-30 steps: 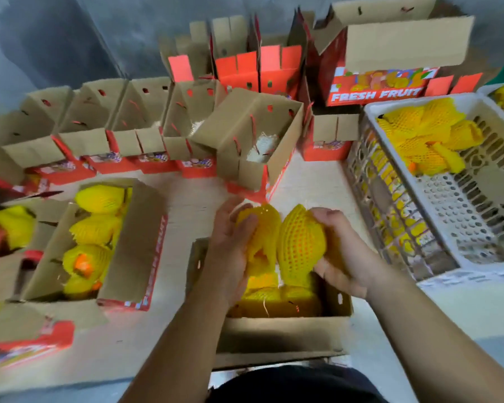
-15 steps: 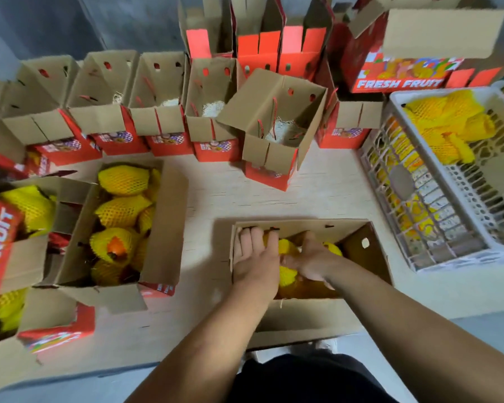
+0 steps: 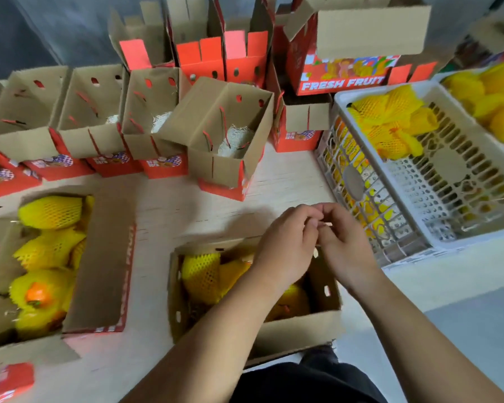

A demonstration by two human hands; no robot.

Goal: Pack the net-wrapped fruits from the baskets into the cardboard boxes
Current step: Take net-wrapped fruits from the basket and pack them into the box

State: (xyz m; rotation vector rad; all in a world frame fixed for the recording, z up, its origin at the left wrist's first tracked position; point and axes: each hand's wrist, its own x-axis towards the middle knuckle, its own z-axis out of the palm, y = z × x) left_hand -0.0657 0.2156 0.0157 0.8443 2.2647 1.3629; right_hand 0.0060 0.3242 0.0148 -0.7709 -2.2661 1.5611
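- At the near edge of the tabletop, an open cardboard box is standing, and net-wrapped fruits are already lying inside it; I judge there is room for more.
- At the left edge, another box is looking full, with four yellow-netted fruits lying in a row.
- Along the far edge, a row of empty boxes is waiting with open flaps; some are showing only white padding at the bottom, so most of the packing is not yet done.
- At the right edge, a white plastic basket is holding a small heap of netted fruits in its far corner, and a second basket beside it is holding more.
- The left hand and the right hand are hovering together above the far side of the near box, with the fingertips touching each other.
- Both hands are having curled fingers, and neither is grasping a fruit. Something small and pale may be pinched between them, but it is too blurred, so I cannot tell the state of either grip.
- By my judgement, the next reach will be going to the basket on the right.
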